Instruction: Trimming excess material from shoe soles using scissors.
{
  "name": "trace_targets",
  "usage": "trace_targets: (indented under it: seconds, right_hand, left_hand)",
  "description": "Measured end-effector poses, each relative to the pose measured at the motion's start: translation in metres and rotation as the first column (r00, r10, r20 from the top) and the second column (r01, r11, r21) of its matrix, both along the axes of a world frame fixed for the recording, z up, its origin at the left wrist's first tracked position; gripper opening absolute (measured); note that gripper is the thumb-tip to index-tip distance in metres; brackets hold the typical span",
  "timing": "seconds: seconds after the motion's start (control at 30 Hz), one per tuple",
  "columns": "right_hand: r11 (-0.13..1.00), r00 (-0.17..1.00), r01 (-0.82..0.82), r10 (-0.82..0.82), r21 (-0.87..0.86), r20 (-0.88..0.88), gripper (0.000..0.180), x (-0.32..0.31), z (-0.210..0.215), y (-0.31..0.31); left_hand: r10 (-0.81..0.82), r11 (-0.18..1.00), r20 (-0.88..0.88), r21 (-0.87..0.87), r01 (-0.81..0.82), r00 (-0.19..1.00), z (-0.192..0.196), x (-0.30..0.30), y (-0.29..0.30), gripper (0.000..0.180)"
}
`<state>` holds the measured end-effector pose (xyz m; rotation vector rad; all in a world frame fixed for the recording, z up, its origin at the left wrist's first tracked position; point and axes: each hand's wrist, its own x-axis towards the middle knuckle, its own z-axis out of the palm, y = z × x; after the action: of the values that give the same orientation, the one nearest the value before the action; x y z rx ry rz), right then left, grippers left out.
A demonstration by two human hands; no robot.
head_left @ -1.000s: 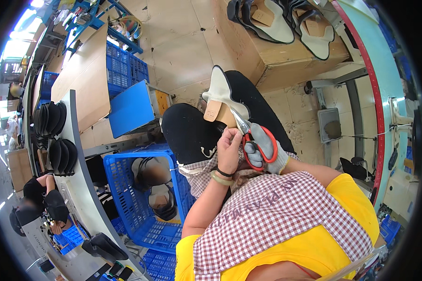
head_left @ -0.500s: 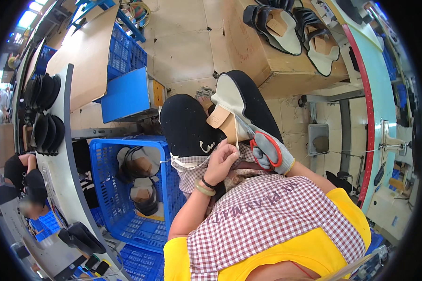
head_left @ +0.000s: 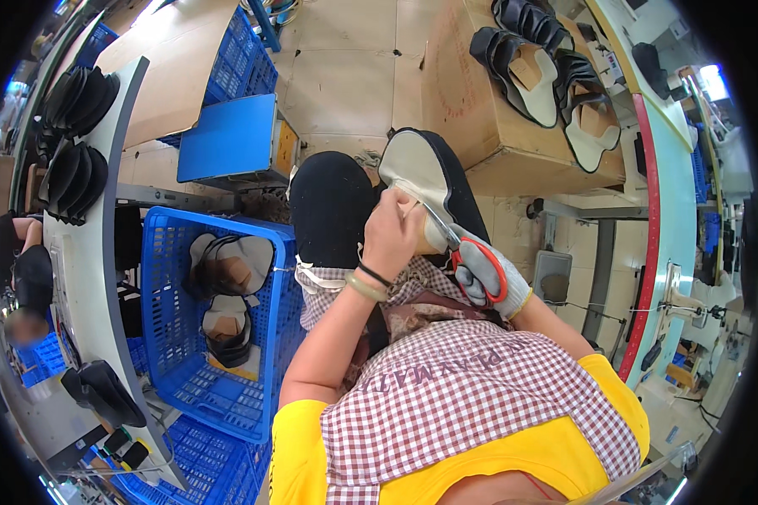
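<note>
A shoe upper with a cream inside, black edge and tan insole lies across my lap, over my right knee. My left hand is closed in a pinch at its middle; the fingers hide the exact bit held. In my right hand, which wears a grey-white glove, are scissors with red handles. Their blades point up and left along the upper, close to my left fingertips. Whether the blades touch the material I cannot tell.
On my left stands a blue crate holding several similar uppers. Black shoe pieces stand on the narrow grey table. More uppers lie on a cardboard box ahead right. A red-edged table runs along my right.
My left hand has moved up and forward from the end of a thin cream strip onto the upper. The scissor blades now show beside its fingers. The view has shifted slightly.
</note>
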<state>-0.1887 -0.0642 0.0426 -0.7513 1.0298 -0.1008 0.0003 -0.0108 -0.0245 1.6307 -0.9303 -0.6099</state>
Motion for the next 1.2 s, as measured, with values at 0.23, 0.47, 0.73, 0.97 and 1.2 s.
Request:
trace_targets:
  seconds: [0.23, 0.47, 0.73, 0.97, 1.2]
  right_hand:
    - [0.994, 0.992, -0.101, 0.098, -0.032, -0.084, 0.062, 0.003, 0.015, -0.011]
    - [0.985, 0.977, -0.167, 0.158, -0.051, -0.142, 0.053, 0.008, 0.013, -0.031]
    - [0.885, 0.998, -0.044, 0.014, 0.463, 0.068, 0.029, -0.008, -0.018, -0.067]
    - [0.976, 0.969, -0.210, 0.215, 0.047, -0.125, 0.053, 0.014, 0.010, -0.060]
    - [0.935, 0.888, -0.353, 0.346, 0.032, -0.303, 0.048, 0.036, 0.023, -0.070]
  left_hand:
    - [-0.135, 0.984, 0.317, 0.152, 0.090, 0.939, -0.013, 0.001, -0.020, 0.006]
    - [-0.133, 0.984, -0.077, 0.105, 0.141, 0.988, -0.023, -0.004, -0.022, 0.010]
    - [-0.071, 0.987, -0.382, 0.108, 0.121, 0.921, -0.029, -0.010, -0.019, 0.008]
    - [-0.057, 0.992, -0.353, 0.087, 0.093, 0.934, -0.032, -0.017, -0.019, 0.009]
    - [-0.064, 0.997, -0.422, 0.014, 0.077, 0.904, -0.032, -0.025, -0.014, 0.007]
